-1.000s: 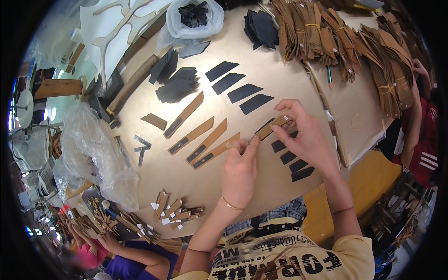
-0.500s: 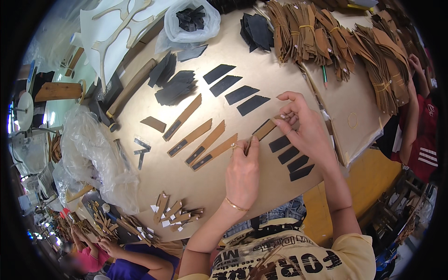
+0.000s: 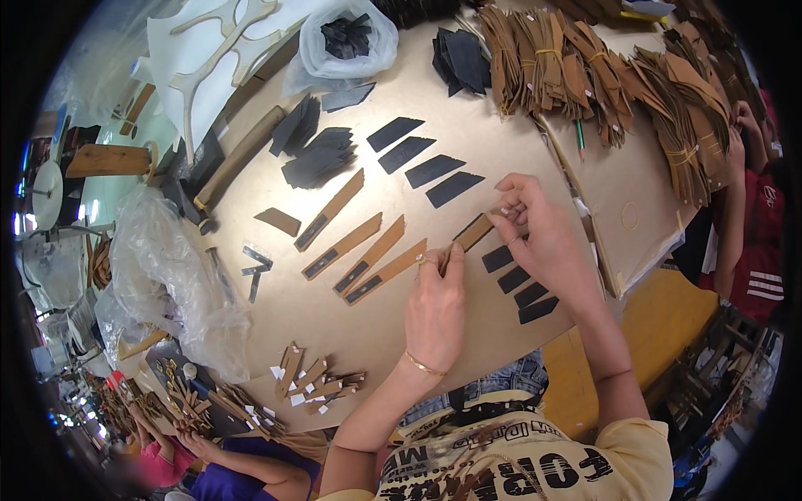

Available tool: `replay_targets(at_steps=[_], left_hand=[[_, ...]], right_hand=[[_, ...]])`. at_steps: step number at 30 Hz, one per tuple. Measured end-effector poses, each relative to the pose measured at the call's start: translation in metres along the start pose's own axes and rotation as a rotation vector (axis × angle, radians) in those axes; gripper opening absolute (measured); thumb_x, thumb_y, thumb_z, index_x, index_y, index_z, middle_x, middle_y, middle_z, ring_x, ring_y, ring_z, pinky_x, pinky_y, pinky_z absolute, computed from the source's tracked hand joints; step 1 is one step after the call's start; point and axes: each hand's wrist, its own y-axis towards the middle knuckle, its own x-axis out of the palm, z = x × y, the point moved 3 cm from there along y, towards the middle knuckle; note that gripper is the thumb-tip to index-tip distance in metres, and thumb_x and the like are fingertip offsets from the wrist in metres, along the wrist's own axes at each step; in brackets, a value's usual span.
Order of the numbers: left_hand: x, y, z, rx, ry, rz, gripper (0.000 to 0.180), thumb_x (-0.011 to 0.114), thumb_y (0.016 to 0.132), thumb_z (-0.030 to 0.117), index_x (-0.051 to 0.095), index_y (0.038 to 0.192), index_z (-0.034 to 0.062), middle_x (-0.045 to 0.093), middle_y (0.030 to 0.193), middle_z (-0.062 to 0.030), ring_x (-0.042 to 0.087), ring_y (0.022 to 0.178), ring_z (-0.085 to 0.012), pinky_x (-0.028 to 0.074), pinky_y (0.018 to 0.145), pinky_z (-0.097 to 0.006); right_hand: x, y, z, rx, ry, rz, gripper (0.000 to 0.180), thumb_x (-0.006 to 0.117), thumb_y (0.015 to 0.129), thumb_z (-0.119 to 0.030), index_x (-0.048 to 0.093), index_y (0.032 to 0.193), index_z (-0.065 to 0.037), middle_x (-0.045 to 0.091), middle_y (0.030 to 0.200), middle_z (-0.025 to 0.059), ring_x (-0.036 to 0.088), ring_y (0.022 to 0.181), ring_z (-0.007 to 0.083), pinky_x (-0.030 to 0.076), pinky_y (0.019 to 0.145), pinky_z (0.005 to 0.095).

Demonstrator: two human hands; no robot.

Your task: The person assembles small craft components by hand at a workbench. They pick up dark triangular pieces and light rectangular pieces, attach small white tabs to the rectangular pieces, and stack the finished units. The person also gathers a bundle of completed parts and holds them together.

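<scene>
A narrow brown leather strip with a dark edge is stretched between my two hands, over the table. My left hand pinches its nearer end between thumb and fingers, hiding that end. At the farther end, my right hand has thumb and fingertip closed on the strip, the other fingers curled. Just under the right hand lie several black slanted pieces in a row. Left of my left hand, brown strips with dark inset patches are laid out side by side. Beyond them sit more black pieces, spaced apart.
Stacks of black pieces, a hammer and a plastic bag of black scraps stand farther off. Bundled brown strips fill the far right. Small tagged strips lie near left. Other people work at both sides.
My right hand's fingers have shifted slightly at the strip's far end. The left hand keeps its pinch, and the laid-out pieces stay in place.
</scene>
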Motion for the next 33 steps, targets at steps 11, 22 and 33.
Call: replay_targets(at_steps=[11, 22, 33], left_hand=[[0.001, 0.000, 0.001, 0.029, 0.017, -0.014, 0.041, 0.058, 0.083, -0.006, 0.061, 0.124, -0.0029, 0.058, 0.108, -0.0195, 0.065, 0.091, -0.0332, 0.056, 0.075, -0.038], [-0.020, 0.008, -0.023, -0.072, -0.496, 0.036, 0.031, 0.066, 0.088, 0.000, 0.066, 0.119, -0.0012, 0.068, 0.086, -0.0147, 0.063, 0.065, -0.0182, 0.049, 0.060, -0.029], [-0.026, -0.004, -0.011, 0.095, -0.354, 0.248, 0.024, 0.068, 0.088, 0.013, 0.068, 0.111, 0.0030, 0.065, 0.099, -0.0126, 0.063, 0.091, -0.0294, 0.049, 0.081, -0.038]], right_hand=[[0.011, -0.033, -0.016, -0.390, -0.910, 0.024, 0.034, 0.060, 0.079, -0.009, 0.067, 0.112, -0.002, 0.051, 0.140, 0.0163, 0.046, 0.130, 0.0309, 0.038, 0.106, 0.0447], [0.037, -0.049, -0.030, -0.377, -0.477, 0.033, 0.050, 0.071, 0.074, -0.006, 0.060, 0.122, -0.001, 0.062, 0.121, 0.0147, 0.059, 0.112, 0.0307, 0.050, 0.092, 0.0396], [0.024, -0.028, -0.018, -0.016, -0.043, 0.151, 0.012, 0.070, 0.086, -0.011, 0.069, 0.092, 0.000, 0.067, 0.078, 0.0139, 0.066, 0.073, 0.0257, 0.052, 0.065, 0.0363]])
